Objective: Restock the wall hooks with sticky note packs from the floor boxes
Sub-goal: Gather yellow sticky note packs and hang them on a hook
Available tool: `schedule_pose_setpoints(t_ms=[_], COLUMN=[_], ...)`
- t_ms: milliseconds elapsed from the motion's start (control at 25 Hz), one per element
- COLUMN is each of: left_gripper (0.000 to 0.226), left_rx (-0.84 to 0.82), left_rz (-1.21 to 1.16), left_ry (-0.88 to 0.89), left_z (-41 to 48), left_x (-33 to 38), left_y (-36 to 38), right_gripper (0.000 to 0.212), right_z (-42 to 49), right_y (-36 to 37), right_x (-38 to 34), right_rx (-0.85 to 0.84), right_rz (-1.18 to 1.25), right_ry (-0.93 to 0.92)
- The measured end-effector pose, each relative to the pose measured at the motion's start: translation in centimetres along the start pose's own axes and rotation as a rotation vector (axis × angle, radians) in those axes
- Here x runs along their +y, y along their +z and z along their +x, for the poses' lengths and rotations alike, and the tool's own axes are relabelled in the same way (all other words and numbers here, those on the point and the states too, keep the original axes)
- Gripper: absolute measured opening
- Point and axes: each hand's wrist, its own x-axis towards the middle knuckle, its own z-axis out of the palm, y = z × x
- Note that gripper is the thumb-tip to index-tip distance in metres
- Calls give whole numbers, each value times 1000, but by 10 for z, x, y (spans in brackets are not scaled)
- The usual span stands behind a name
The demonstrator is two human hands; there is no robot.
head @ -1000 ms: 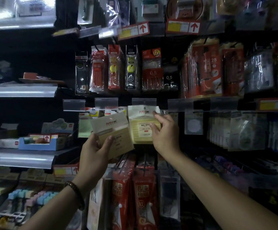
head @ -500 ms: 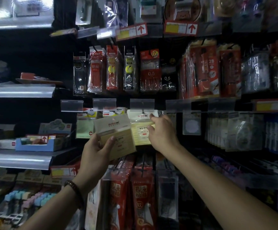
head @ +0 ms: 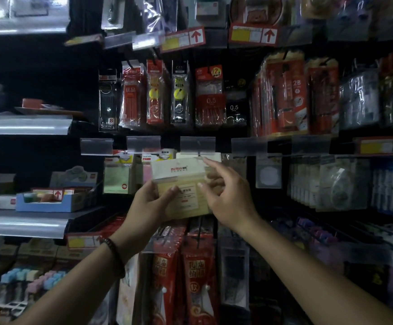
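Here left hand (head: 148, 205) grips sticky note pack (head: 187, 200) — right hand (head: 230, 200) pinches its edge.

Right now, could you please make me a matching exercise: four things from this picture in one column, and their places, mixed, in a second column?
1. yellow sticky note pack
2. green pack
3. blue box
4. bead bracelet

A. on the shelf at the left
B. round the left wrist
C. in the grip of the left hand
D. hanging, left of the held pack

Pairs: 1-C, 2-D, 3-A, 4-B.
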Motion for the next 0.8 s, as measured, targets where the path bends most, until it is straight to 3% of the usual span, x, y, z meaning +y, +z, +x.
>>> schedule_pose_setpoints(t_ms=[80,200,280,520,640,800], left_gripper=[25,34,45,57,48,58], left_rx=[19,230,322,326,308,263], left_rz=[51,367,455,508,638,838], left_ry=[40,249,344,480,473,459], left_z=[6,17,20,32,41,42], left_x=[-2,-8,-9,-11,-17,-22], left_y=[9,17,22,28,25,25], right_gripper=[56,52,53,52,51,51], right_z=[0,5,5,12,15,20], right_y=[7,9,8,8,4,0], right_x=[7,16,17,16,16,13], right_rx=[-30,80,132,203,146,67], right_rz=[98,130,89,-10,-56,-164], right_ry=[17,60,28,-9,29,33])
